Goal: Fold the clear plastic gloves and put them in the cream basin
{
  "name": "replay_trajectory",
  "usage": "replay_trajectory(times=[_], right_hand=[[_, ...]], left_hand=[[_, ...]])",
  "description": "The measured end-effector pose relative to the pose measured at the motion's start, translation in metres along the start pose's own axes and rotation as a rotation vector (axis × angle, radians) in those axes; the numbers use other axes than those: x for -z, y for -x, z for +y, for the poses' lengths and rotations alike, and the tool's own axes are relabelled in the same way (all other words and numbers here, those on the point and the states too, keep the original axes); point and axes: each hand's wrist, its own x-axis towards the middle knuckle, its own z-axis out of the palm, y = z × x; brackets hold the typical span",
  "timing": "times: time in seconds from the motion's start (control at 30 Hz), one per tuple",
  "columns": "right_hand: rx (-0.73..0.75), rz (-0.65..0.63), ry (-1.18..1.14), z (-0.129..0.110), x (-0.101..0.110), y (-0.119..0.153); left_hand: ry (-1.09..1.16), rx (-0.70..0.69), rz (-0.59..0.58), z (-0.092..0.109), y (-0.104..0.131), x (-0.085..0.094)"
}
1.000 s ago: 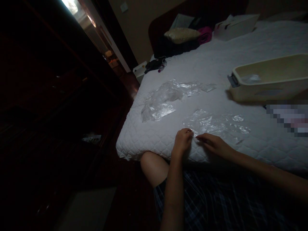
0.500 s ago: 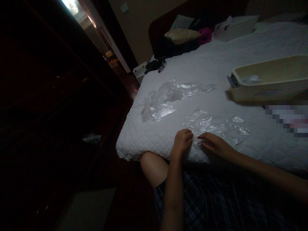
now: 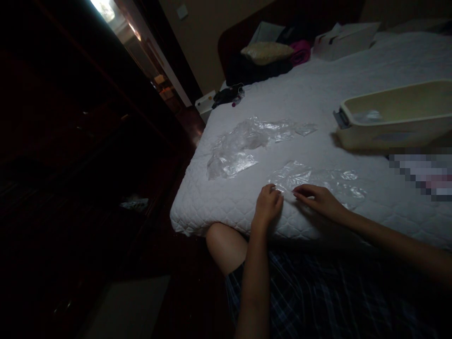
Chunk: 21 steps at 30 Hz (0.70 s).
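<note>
A clear plastic bag lies crumpled on the white quilted bed, close to its front edge. My left hand rests at the bag's left end, fingers bent over its edge. To the right, my right hand has its thumb and fingertips pressed together on the near edge of the same plastic. Farther back on the left, more crumpled clear plastic is spread over the bed, touched by neither hand. Whether my left fingers grip the film is too dim to tell.
A cream bin with a grey latch stands at the right, some clear plastic inside. Behind are a pillow, a pink roll and a white box. The bed ends at the left above a dark floor.
My right hand has moved slightly up, its fingertips closing together on the plastic. My left hand has shifted a little up, fingers more bent. The bin and the farther plastic are unmoved.
</note>
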Motion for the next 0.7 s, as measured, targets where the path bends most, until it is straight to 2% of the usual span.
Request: replay_trajectory(times=[0.33, 0.7], right_hand=[[-0.032, 0.022, 0.028, 0.010, 0.008, -0.018], [0.012, 0.075, 0.303, 0.034, 0.004, -0.026]], left_hand=[[-0.097, 0.066, 0.061, 0.000, -0.009, -0.016], [-0.184, 0.079, 0.132, 0.000, -0.009, -0.029]])
